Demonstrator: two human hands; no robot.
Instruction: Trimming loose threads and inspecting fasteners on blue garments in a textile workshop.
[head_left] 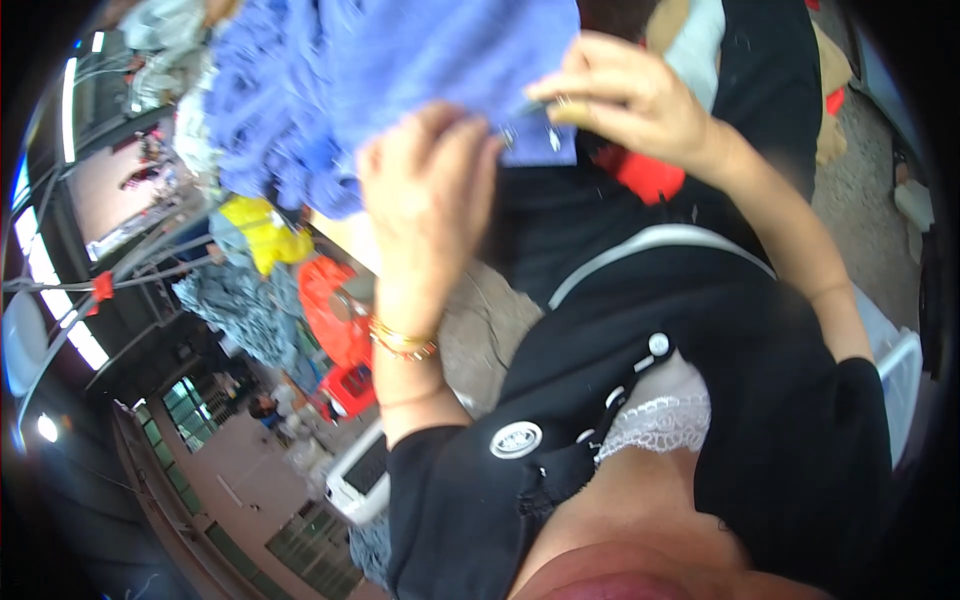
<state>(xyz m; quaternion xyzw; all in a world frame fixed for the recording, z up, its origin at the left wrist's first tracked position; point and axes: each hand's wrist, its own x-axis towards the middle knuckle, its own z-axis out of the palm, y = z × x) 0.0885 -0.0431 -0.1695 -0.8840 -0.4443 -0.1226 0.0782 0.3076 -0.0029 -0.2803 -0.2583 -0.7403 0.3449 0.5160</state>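
Head view
Nearest the camera: black short-sleeved top [760, 400] with round white buttons and a strip of white lace at the neckline, filling the lower right of the picture.
Left hand: the left hand [430, 190] rises from below the blue-violet knitted fabric piece [400, 70], a gold bangle [403, 343] on its wrist; its back faces the camera and the fingertips press into the lower edge of the fabric, curled onto it.
Right hand: the right hand [625, 95] sits at the right edge of the same fabric, fingers pinched together on a small thin tool that is too blurred to name, its tip touching the cloth.
Fabric: held up between both hands, spreading to the upper left of them.
Left of the fabric: more folded blue-violet knit heaped above, touching it.
Below the fabric: yellow cloth bundle [262, 232], then a grey-blue knit pile [245, 310] and orange-red cloth [330, 300] just beside it.
Right of the fabric: red scrap [645, 175] under the right wrist.
Far below the fabric: white plastic crate [360, 480].
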